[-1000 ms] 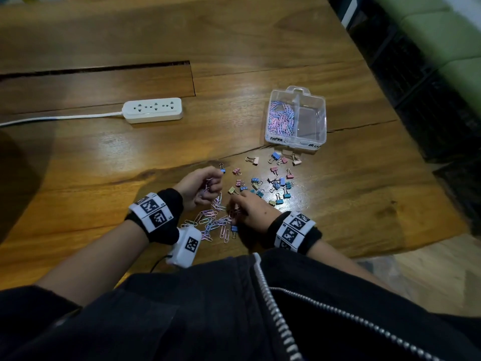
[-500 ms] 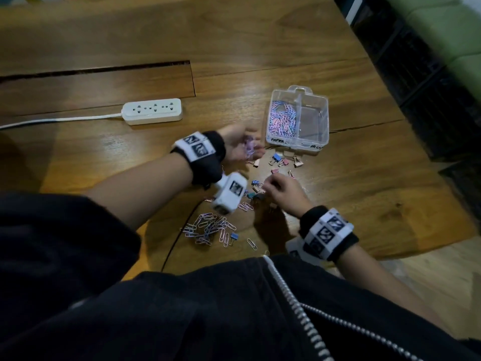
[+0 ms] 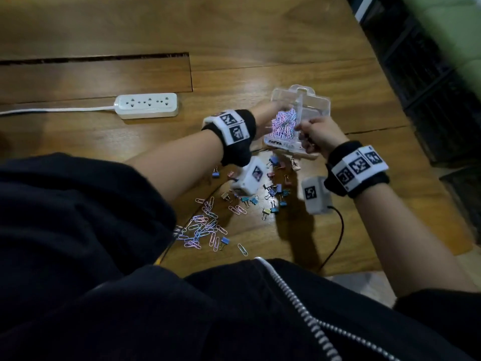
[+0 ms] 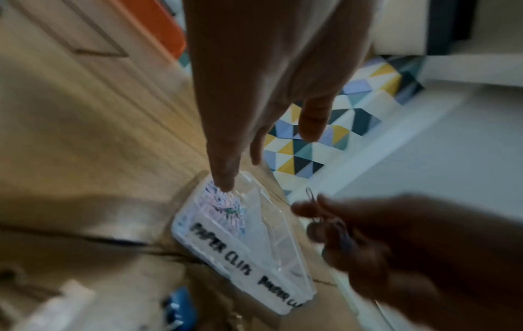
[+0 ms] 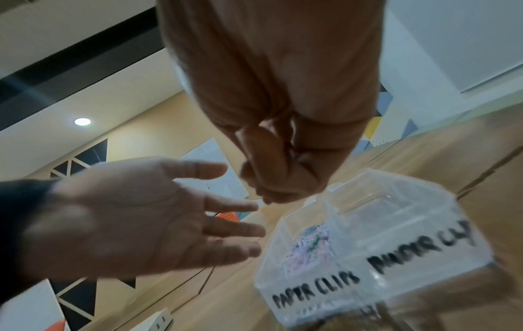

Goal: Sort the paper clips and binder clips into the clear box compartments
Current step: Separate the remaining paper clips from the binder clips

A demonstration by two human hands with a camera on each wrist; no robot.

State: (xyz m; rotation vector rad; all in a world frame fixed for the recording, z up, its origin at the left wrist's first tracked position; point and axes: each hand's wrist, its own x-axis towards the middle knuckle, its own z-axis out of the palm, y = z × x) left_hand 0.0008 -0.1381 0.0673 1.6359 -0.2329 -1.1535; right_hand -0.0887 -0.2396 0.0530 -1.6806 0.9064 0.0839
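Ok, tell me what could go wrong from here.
1. The right hand pinches a small clip close to the divider of the clear box; released there, it might land among the paper clips in the left compartment.
2. The left hand hangs open over the same box; two hands crowding it could nudge or tip it.
3. The left wrist camera hangs above loose binder clips and may sweep some away.

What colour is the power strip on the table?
White; the power strip and its cord are both white, seen best in the head view.
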